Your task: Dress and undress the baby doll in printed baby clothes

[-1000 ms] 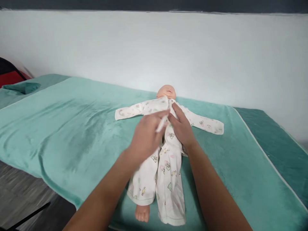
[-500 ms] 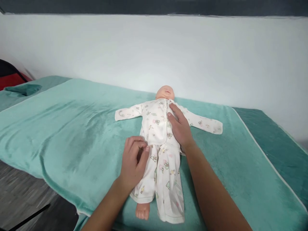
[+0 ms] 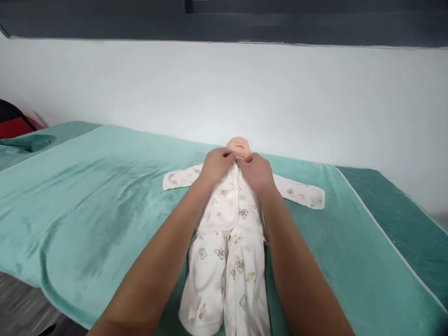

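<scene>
Our baby doll (image 3: pixel 238 143) is lying face up on the green blanket (image 3: pixel 105 186), wearing a white bear-print shirt (image 3: pixel 224 205) and matching pants (image 3: pixel 208 270). Our left hand (image 3: pixel 217 164) and right hand (image 3: pixel 257 171) are both pinching the collar (image 3: pixel 237 160), just under the head. We are probably closing the top. The next move is calling for lining both sides up and not tugging.

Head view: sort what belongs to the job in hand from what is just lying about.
In the job:
- patterned top, its collar at the fingertips of the left hand and right hand
- doll wearing it
- matching trousers, also on the doll

Just lying about:
- red-and-black item, left edge, partly cut off
- light green cover, under the doll
</scene>
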`<state>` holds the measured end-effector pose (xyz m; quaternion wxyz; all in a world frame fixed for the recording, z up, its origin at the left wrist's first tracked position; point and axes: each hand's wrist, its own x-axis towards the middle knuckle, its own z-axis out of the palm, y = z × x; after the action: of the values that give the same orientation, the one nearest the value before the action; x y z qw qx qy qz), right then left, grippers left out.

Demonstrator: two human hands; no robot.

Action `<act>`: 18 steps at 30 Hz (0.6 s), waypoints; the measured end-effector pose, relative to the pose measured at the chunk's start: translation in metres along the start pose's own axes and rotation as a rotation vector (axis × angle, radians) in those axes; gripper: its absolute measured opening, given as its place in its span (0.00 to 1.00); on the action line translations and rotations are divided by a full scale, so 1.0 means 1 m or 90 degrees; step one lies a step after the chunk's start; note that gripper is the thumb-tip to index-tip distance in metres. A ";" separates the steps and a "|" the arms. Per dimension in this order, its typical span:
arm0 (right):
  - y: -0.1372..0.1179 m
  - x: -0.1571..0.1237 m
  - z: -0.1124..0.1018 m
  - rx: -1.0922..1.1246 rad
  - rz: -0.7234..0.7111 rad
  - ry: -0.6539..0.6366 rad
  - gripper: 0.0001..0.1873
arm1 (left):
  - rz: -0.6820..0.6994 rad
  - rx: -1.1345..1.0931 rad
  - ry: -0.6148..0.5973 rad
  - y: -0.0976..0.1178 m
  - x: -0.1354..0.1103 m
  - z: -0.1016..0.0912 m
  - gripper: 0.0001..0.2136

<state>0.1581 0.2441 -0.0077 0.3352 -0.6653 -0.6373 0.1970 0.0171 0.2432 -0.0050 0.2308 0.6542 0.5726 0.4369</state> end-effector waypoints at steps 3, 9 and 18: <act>0.006 0.007 0.000 0.010 -0.007 0.009 0.08 | -0.042 0.036 -0.054 0.005 0.017 0.014 0.07; 0.015 0.007 -0.004 0.383 0.030 -0.005 0.09 | -0.044 -0.012 -0.028 0.001 0.004 0.011 0.04; 0.015 0.003 0.009 0.555 0.011 0.005 0.10 | -0.084 -0.285 0.013 0.007 0.007 0.015 0.06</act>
<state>0.1631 0.2493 -0.0241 0.5854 -0.4677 -0.4874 0.4483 0.0335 0.2507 -0.0050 0.3925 0.5437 0.5050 0.5435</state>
